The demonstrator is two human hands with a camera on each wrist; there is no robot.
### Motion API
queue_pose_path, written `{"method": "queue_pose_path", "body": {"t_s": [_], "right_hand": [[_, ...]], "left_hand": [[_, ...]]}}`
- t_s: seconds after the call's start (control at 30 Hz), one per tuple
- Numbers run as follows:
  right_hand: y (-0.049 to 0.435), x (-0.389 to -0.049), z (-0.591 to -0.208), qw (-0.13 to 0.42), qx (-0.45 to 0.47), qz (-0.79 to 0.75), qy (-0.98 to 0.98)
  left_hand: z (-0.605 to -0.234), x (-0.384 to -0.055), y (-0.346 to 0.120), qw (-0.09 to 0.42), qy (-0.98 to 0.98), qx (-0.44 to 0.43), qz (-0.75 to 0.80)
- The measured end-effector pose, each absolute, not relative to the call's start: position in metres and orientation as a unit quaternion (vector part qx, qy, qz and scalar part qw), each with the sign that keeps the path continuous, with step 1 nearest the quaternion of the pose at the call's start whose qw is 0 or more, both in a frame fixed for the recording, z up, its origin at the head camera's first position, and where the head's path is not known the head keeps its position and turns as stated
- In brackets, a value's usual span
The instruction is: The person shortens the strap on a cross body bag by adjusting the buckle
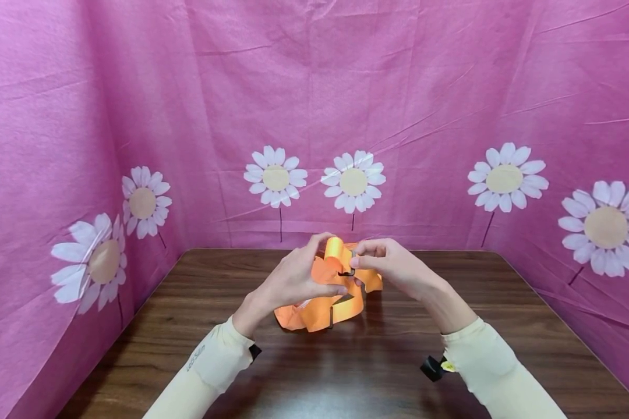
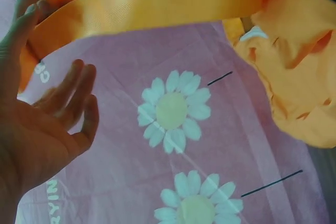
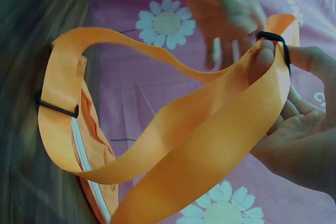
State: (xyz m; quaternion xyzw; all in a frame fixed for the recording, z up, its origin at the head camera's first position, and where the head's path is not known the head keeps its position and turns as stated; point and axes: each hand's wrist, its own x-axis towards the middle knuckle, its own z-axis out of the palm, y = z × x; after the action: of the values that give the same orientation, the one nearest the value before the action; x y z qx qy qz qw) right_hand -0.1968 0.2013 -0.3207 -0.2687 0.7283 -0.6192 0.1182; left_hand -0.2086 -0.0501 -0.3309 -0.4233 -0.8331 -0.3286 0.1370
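An orange fabric bag (image 1: 292,317) with a wide webbing strap (image 3: 210,124) is held up between the hands above the tabletop. The right hand (image 1: 398,265) pinches a black slider buckle (image 3: 273,36) on the strap, which bends in a short loop there. Curved around that loop, the left hand (image 1: 293,273) has its thumb and fingers spread apart. In the left wrist view its thumb overlaps the strap, while the other fingers (image 2: 89,95) stay loose and off the webbing. A second black buckle (image 3: 58,106) sits lower on the strap, near the bag's white zipper (image 3: 86,161).
Below is a dark wood-grain table (image 1: 188,326). Pink cloth (image 1: 314,87) printed with white daisies surrounds it at the back and sides. A black camera mount (image 1: 434,369) sticks out beneath the right sleeve.
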Motion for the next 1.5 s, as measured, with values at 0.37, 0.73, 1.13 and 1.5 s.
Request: {"method": "queue_pose_path", "body": {"t_s": [0.37, 0.73, 1.13, 1.5], "right_hand": [[0.205, -0.192, -0.309, 0.129, -0.281, -0.724, 0.616], [0.215, -0.192, -0.303, 0.115, -0.274, -0.764, 0.572], [0.233, -0.195, -0.296, 0.089, -0.283, -0.821, 0.488], [0.244, -0.201, -0.299, 0.078, -0.246, -0.834, 0.488]], "left_hand": [[-0.337, -0.211, -0.038, 0.201, -0.802, -0.492, -0.272], [-0.336, -0.216, -0.044, 0.164, -0.799, -0.522, -0.249], [-0.338, -0.227, -0.056, 0.071, -0.815, -0.526, -0.234], [-0.342, -0.234, -0.063, 0.047, -0.849, -0.493, -0.186]]}}
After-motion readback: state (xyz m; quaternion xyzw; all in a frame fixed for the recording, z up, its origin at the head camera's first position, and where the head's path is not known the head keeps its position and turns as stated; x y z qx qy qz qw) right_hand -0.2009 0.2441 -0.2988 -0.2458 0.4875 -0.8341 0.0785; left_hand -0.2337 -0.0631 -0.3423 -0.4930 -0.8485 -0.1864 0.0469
